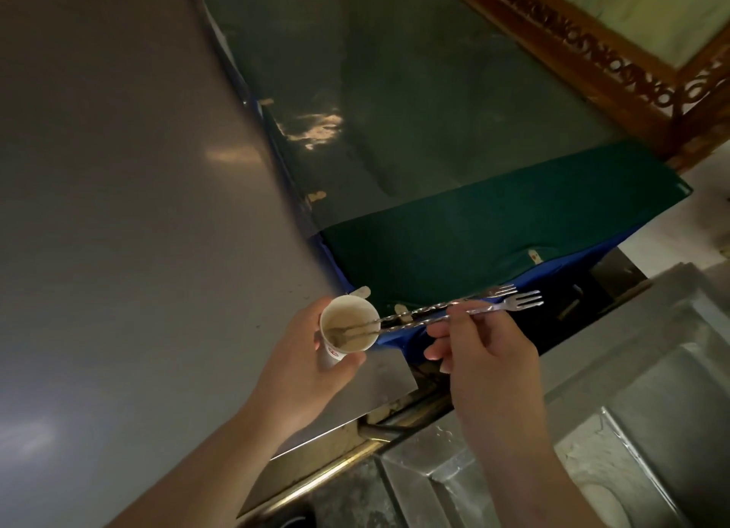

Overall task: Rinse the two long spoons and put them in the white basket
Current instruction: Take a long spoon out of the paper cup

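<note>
head cam | looks steeply down, tilted | close over both hands | single view

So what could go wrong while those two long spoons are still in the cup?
The right hand pinches both long spoons only with its fingers, so one might slip loose. The paper cup in the left hand is tilted, so leftover residue could spill. The forked ends could poke someone.

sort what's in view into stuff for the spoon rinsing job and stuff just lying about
For the job: two long spoons, paper cup holding their bowls, left hand, right hand, sink.

Lying about: green cloth, steel counter, carved wooden frame.
</note>
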A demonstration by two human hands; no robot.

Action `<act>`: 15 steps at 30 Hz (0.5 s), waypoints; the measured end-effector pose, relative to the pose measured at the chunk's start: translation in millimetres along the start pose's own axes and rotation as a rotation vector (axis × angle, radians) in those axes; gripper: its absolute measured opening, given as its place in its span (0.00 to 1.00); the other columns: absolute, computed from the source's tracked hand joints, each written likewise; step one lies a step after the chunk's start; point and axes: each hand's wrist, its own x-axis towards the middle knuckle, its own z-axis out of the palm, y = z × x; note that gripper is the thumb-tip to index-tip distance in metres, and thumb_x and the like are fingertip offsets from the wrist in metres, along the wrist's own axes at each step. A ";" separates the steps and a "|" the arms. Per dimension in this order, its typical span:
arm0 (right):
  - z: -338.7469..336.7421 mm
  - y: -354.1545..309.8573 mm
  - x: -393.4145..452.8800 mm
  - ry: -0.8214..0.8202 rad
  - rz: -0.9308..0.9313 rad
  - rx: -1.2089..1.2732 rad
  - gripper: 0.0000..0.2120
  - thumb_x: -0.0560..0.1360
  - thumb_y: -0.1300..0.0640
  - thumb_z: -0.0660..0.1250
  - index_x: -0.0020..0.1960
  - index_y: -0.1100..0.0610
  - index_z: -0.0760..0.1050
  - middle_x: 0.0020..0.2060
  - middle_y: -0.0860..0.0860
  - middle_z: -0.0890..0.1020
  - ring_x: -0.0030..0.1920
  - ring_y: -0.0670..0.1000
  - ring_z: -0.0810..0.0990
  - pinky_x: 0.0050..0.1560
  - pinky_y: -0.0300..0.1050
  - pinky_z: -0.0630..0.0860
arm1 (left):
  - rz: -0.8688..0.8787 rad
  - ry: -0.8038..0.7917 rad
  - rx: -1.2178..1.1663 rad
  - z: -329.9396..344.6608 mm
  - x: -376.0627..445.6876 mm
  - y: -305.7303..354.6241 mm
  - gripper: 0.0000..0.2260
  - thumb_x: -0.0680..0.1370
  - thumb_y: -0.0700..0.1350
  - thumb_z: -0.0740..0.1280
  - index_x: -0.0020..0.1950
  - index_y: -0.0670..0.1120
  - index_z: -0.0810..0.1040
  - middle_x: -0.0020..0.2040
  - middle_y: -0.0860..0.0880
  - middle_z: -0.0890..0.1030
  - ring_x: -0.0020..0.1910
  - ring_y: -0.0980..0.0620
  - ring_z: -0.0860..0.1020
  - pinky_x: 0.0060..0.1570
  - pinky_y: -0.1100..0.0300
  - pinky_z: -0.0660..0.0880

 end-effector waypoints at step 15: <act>-96.7 20.7 -36.6 0.319 0.237 0.860 0.09 0.78 0.66 0.62 0.42 0.62 0.78 0.30 0.59 0.84 0.26 0.51 0.80 0.30 0.41 0.77 | 0.142 0.197 0.132 30.0 -46.4 78.0 0.23 0.72 0.51 0.69 0.61 0.69 0.66 0.55 0.66 0.73 0.53 0.67 0.73 0.42 0.68 0.69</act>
